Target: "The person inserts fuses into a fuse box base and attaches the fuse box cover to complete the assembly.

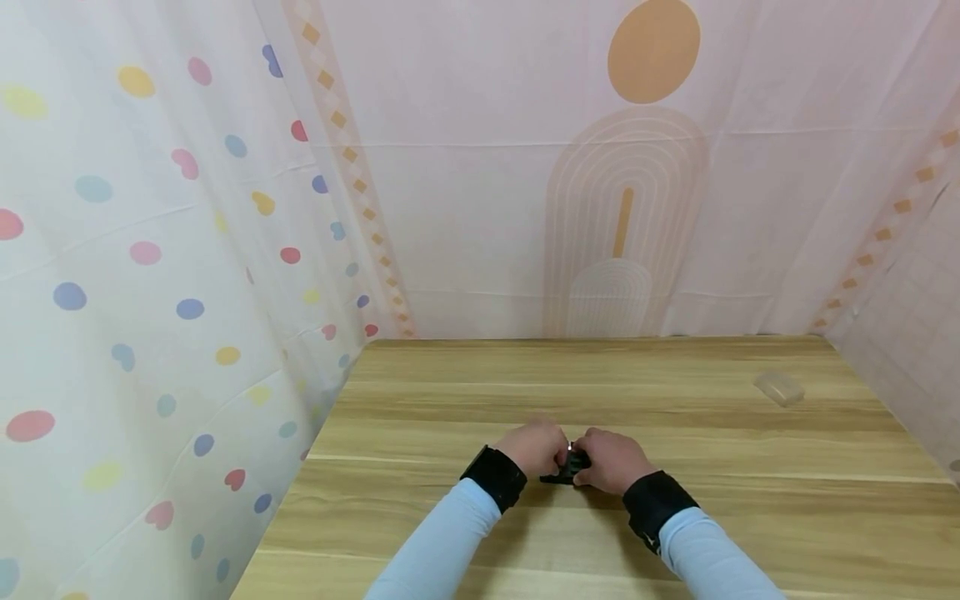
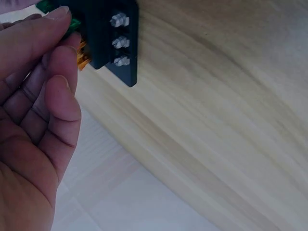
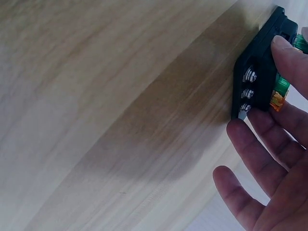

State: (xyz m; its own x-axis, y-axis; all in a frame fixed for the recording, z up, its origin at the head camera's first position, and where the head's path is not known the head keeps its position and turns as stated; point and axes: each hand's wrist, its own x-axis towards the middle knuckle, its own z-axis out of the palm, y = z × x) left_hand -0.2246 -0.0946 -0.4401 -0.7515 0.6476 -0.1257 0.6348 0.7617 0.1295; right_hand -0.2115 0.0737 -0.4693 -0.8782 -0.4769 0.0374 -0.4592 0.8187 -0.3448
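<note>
A small black fuse block (image 1: 557,479) stands on the wooden table between my two hands. Metal screw terminals (image 2: 121,42) line its flange in the left wrist view. Translucent green (image 3: 282,85) and orange (image 3: 277,101) blade fuses sit in its top in the right wrist view. My left hand (image 1: 534,448) pinches a green fuse (image 2: 73,26) at the top of the block between thumb and forefinger, its other fingers curled. From the right, my right hand (image 1: 617,460) grips the block, thumb on one side and fingers on the other. In the head view, the hands hide much of the block.
A clear plastic piece (image 1: 780,388) lies toward the table's back right. The wooden table (image 1: 420,408) ends at a patterned curtain (image 1: 480,208) behind, with a dotted curtain (image 1: 150,350) along the left.
</note>
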